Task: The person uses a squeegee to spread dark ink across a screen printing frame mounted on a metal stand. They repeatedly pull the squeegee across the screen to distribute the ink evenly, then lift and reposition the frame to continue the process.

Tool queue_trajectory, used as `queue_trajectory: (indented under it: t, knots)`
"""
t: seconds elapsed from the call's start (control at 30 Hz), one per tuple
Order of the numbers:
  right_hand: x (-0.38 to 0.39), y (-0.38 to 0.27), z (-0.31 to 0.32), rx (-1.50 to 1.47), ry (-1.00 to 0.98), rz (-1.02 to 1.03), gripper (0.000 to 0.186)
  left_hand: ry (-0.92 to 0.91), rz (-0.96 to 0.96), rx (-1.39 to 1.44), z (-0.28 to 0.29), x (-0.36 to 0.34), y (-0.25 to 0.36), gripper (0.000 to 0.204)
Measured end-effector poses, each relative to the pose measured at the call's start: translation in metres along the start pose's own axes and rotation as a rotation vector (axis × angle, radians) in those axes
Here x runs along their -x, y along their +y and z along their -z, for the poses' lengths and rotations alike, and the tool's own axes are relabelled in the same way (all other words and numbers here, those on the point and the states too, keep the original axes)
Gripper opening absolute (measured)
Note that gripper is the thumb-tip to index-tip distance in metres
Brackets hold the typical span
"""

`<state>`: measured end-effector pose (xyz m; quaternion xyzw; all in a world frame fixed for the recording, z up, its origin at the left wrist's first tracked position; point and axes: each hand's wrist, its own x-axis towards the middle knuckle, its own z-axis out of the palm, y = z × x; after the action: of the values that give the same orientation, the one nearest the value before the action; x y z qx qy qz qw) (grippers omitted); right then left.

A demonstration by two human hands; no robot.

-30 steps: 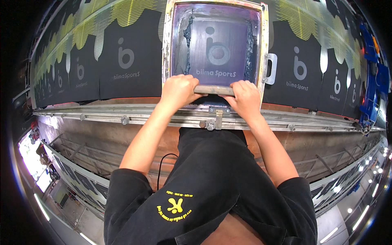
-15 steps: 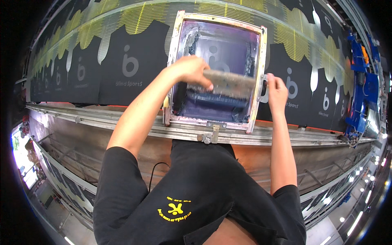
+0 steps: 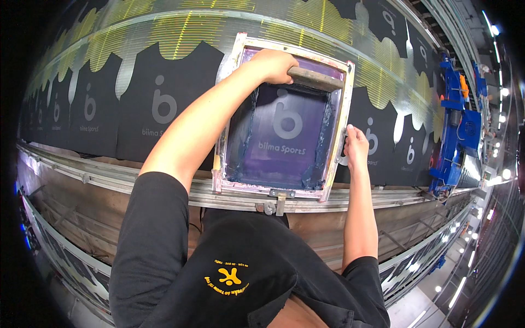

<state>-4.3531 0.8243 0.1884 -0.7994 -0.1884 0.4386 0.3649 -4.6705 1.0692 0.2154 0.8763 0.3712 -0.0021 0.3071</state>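
Note:
A screen-printing frame (image 3: 220,147) with pale, ink-stained rails lies over a black cut fabric panel. Through its purple mesh (image 3: 273,169) a grey round logo with lettering shows, and dark ink smears run down both sides. My left hand (image 3: 273,66) is wrapped round one end of a wide squeegee (image 3: 317,80), which lies across the far end of the mesh. On the right, my right hand (image 3: 356,146) is closed at the small metal bracket on the frame's outer side rail; its fingertips partly cover that spot.
Black printed fabric panels (image 3: 156,112) line the long table on both sides. A metal rail (image 3: 104,176) runs along the near edge, with a clamp (image 3: 281,202) at the frame. Blue machinery (image 3: 462,126) stands on the table at right. Another rack of panels lies behind me.
My left hand has moved the squeegee from the near half of the mesh to its far end, uncovering the logo. My right hand stays at the frame's side. The whole view has shifted slightly.

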Motion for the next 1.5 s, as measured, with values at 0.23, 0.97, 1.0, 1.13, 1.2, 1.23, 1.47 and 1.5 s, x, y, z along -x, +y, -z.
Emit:
queue_trajectory:
  t: [0.23, 0.97, 1.0, 1.13, 1.2, 1.23, 1.47, 1.5]
  knots:
    - [0.021, -0.029, 0.007, -0.045, 0.022, 0.073, 0.041, 0.226, -0.064, 0.121, -0.076, 0.140, 0.056, 0.049]
    - [0.012, 0.067, -0.082, -0.316, 0.065, 0.505, 0.033, 0.116, 0.231, -0.107, -0.089, 0.291, 0.143, 0.045]
    - [0.013, 0.069, -0.085, -0.327, 0.063, 0.528, 0.032, 0.122, 0.245, -0.123, -0.091, 0.295, 0.144, 0.043]
    - [0.016, 0.063, -0.084, -0.247, 0.119, 0.444, 0.033, 0.176, -0.029, -0.316, -0.102, 0.308, 0.128, 0.054]
    - [0.016, 0.061, -0.080, -0.120, 0.164, 0.383, 0.035, 0.106, -0.025, -0.282, -0.082, 0.301, 0.128, 0.051]
    - [0.031, 0.054, -0.077, -0.097, 0.133, 0.375, 0.037, 0.047, 0.017, -0.265, -0.068, 0.293, 0.131, 0.048]
    - [0.021, 0.060, -0.081, 0.009, 0.171, 0.424, 0.037, 0.159, -0.033, -0.364, 0.022, 0.139, 0.086, 0.027]
    - [0.023, 0.059, -0.085, 0.000, 0.156, 0.422, 0.037, 0.146, -0.015, -0.405, 0.037, 0.121, 0.079, 0.030]
